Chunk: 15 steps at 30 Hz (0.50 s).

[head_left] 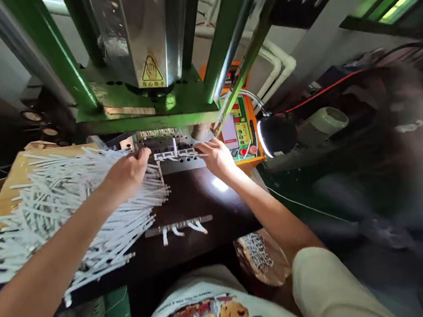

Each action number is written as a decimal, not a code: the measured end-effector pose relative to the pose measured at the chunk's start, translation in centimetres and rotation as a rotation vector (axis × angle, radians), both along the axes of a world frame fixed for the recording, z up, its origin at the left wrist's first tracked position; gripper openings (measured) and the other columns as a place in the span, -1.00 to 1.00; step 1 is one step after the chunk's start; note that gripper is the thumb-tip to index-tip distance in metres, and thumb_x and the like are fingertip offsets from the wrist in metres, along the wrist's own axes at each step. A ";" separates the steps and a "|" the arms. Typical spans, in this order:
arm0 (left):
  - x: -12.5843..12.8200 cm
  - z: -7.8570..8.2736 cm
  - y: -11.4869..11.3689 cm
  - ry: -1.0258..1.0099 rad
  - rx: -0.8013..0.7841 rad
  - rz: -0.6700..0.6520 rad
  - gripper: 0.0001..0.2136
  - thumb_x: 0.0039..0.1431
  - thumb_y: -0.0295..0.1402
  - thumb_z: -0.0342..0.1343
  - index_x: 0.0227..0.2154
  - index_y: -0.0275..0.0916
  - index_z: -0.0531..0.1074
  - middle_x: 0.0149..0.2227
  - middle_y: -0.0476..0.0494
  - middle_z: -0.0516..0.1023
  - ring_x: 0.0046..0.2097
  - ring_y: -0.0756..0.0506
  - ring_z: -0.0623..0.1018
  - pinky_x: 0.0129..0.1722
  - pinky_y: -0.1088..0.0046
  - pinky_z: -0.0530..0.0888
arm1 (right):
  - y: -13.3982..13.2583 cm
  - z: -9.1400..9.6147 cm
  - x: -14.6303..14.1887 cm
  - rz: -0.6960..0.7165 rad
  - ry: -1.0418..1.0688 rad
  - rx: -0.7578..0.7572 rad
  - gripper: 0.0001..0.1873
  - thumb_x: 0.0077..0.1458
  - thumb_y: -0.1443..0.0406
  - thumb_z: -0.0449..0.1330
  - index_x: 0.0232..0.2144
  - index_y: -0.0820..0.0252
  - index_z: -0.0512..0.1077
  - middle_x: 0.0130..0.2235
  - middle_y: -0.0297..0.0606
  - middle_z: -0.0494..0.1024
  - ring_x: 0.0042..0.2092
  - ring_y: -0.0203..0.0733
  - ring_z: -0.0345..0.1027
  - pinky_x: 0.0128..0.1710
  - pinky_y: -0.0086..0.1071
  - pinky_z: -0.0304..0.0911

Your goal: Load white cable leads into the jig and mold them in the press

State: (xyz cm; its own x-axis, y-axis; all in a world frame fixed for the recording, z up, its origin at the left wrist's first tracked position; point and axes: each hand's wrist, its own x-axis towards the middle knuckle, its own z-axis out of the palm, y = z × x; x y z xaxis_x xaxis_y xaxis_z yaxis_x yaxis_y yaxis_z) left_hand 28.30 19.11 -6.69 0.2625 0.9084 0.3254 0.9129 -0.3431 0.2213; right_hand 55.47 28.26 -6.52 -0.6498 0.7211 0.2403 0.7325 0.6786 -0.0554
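Note:
My left hand is at the left side of the press's lower mould, fingers curled together; what they hold, if anything, is hidden. My right hand is closed at the right end of a narrow bar with white pieces along it, at the front of the metal mould. A thin upright white piece stands by the middle of that bar. Nearer me, a similar metal bar lies on the dark table, several short white cable ends sticking out towards me.
A large heap of white cable pieces covers cardboard at the left. Above the mould hangs the green press plate. An orange control box and lamp stand right. Below the table edge, a bag holds small white parts. A fan is lower right.

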 end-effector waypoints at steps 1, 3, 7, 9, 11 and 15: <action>1.0 -0.2 -1.5 0.012 -0.028 -0.017 -0.76 0.24 -0.56 -0.08 -0.11 -0.28 0.42 -0.53 -0.04 0.40 -0.52 -0.06 0.43 -0.45 0.44 0.39 | -1.7 -0.4 1.5 0.020 0.037 -0.028 -0.76 0.23 0.43 0.12 -0.11 0.23 0.53 -0.19 -0.15 0.62 -0.17 -0.10 0.41 -0.08 -0.27 0.24; 3.2 -0.8 -4.6 0.018 -0.072 -0.076 -0.79 0.23 -0.56 -0.07 -0.19 -0.24 0.42 -0.46 -0.09 0.46 -0.44 -0.09 0.50 -0.41 0.44 0.42 | -4.9 -1.4 4.4 0.026 0.145 -0.124 -0.85 0.16 0.43 0.20 -0.25 0.21 0.56 -0.28 -0.21 0.62 -0.24 -0.15 0.42 -0.14 -0.31 0.26; 5.1 -2.6 -10.1 -0.073 -0.096 -0.150 -0.72 0.24 -0.56 -0.11 -0.08 -0.25 0.41 -0.09 -0.22 0.52 -0.07 -0.11 0.54 -0.09 0.39 0.49 | -9.4 -3.4 9.4 -0.084 0.299 -0.220 -0.85 0.10 0.43 0.23 -0.30 0.16 0.58 -0.29 -0.23 0.65 -0.26 -0.15 0.48 -0.20 -0.34 0.32; 4.6 -3.2 -12.3 -0.115 -0.132 -0.130 -0.61 0.22 -0.60 -0.17 0.03 -0.25 0.38 -0.02 -0.22 0.50 0.00 -0.11 0.51 -0.01 0.35 0.47 | -10.7 -4.2 11.8 -0.135 0.319 -0.225 -0.83 0.10 0.41 0.20 -0.28 0.17 0.58 -0.27 -0.21 0.66 -0.24 -0.12 0.51 -0.20 -0.31 0.35; 4.1 -3.7 -14.0 -0.073 -0.174 -0.116 -0.63 0.24 -0.57 -0.14 0.04 -0.24 0.38 0.00 -0.21 0.49 0.02 -0.14 0.48 0.02 0.29 0.45 | -11.7 -4.8 14.4 -0.192 0.367 -0.254 -0.80 0.10 0.39 0.18 -0.26 0.16 0.58 -0.25 -0.19 0.66 -0.22 -0.11 0.53 -0.19 -0.30 0.38; 5.1 -4.1 -15.3 0.158 -0.168 -0.013 -0.82 0.29 -0.40 0.01 -0.12 -0.25 0.45 -0.12 -0.24 0.51 -0.07 -0.25 0.47 -0.11 0.18 0.44 | -13.1 -5.7 18.6 -0.280 0.442 -0.280 -0.80 0.08 0.34 0.16 -0.30 0.16 0.59 -0.24 -0.17 0.59 -0.20 -0.08 0.49 -0.17 -0.24 0.39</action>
